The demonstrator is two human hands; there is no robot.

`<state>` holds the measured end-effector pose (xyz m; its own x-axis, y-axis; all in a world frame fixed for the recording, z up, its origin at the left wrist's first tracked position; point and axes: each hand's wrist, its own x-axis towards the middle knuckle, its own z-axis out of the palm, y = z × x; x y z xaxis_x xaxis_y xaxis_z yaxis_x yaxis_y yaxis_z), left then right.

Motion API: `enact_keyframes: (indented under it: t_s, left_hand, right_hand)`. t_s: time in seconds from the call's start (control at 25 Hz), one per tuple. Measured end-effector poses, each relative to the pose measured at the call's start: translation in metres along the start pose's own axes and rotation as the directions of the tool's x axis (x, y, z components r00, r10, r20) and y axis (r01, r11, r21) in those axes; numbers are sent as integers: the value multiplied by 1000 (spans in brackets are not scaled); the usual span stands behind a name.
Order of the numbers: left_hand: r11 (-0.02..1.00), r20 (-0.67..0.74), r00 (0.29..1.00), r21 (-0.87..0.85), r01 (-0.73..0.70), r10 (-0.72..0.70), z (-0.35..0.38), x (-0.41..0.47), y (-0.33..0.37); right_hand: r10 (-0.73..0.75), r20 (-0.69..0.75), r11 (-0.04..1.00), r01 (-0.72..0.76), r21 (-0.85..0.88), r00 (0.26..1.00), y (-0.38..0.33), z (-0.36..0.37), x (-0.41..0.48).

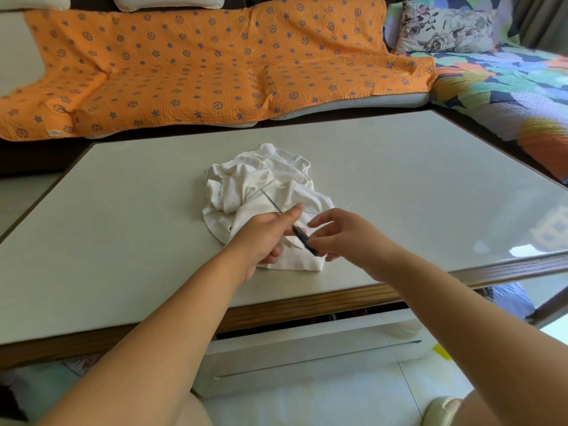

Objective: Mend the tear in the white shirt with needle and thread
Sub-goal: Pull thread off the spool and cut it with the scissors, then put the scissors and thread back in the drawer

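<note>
A crumpled white shirt (261,182) lies in the middle of the table (123,210), with a small hole near its left hem. Both hands hover over its near part. My left hand (264,238) has its fingers curled round the middle of a pair of scissors (302,238). The thin metal blades stick out past the thumb toward the upper left. My right hand (341,235) pinches the dark handle end with curled fingers. A fine thread (312,212) runs between the two thumbs. I cannot make out a needle.
The table is pale with a wooden edge (307,305) and a glossy right end. An orange patterned sofa cover (199,66) lies beyond it, and a colourful quilt (507,96) at the right. A white drawer unit (307,348) sits under the table's front.
</note>
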<state>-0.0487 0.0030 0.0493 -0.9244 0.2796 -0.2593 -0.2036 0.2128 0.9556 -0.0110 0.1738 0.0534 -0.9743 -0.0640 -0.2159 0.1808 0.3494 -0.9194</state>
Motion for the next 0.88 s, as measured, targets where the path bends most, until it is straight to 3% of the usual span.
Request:
enact_keyframes:
  t_s: [0.12,0.24,0.36,0.48,0.56,0.64,0.8,0.88]
  left_hand:
    - [999,-72,997,33,-22,24,9,0,-1]
    - [1000,-95,995,15,-3,5,4,1,-3]
    - [1000,-43,999,12,12,-11,-1,-4,-6]
    - [998,-17,1000,56,23,-22,-2,-12,-9]
    - [997,2,1000,75,23,-23,-1,-16,-10]
    - [995,48,999,94,17,-21,2,-21,-11]
    - [980,218,975,201,-5,-40,5,-30,-17]
    - [968,301,951,251,-3,-75,3,-35,-23]
  right_hand:
    - [-78,-79,995,73,-74,994,2,14,-2]
    - [-114,-135,964,77,-254,984,-2,10,-13]
    - [106,212,911,-10,-412,971,-5,6,-35]
    - [242,444,677,178,-714,862,8,16,-53]
    - [305,499,550,278,-788,811,20,27,-62]
    - [349,526,507,316,-802,776,29,36,-71]
    - [325,494,525,280,-804,806,20,34,-71]
    - [353,503,544,264,-796,789,14,31,-66]
